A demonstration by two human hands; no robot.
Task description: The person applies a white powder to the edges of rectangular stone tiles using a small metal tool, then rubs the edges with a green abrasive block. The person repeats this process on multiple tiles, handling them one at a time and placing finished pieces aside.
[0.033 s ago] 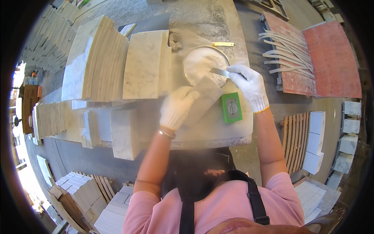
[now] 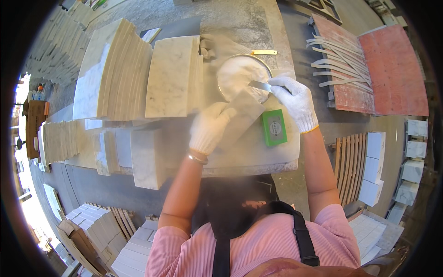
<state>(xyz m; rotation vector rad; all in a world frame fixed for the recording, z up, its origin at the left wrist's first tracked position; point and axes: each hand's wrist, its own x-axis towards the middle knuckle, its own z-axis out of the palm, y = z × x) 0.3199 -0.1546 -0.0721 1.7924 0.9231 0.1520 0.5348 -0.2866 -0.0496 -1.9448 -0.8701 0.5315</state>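
Note:
Both my hands wear white knitted gloves. My left hand point(image 2: 210, 128) is closed on the edge of a flat grey-white stone tile point(image 2: 244, 111), tilted beside a round tub. Closed fingers of my right hand point(image 2: 296, 102) grip a putty knife point(image 2: 260, 85); its metal blade reaches over the tub, close to the tile's upper corner. White paste or powder point(image 2: 240, 74) fills much of the round tub point(image 2: 269, 69). Below my right hand, a green box-shaped hand pad point(image 2: 275, 128) lies on the worktable point(image 2: 272, 159). Haze blurs the view around my left hand.
Marble slabs point(image 2: 170, 76) stand in stacks on the left. A yellow-edged strip point(image 2: 264, 52) lies behind the tub. At the right, pale strips point(image 2: 341, 64) rest on a red board point(image 2: 392, 69). A wooden pallet point(image 2: 350, 161) and stacked white tiles point(image 2: 99, 226) are on the floor.

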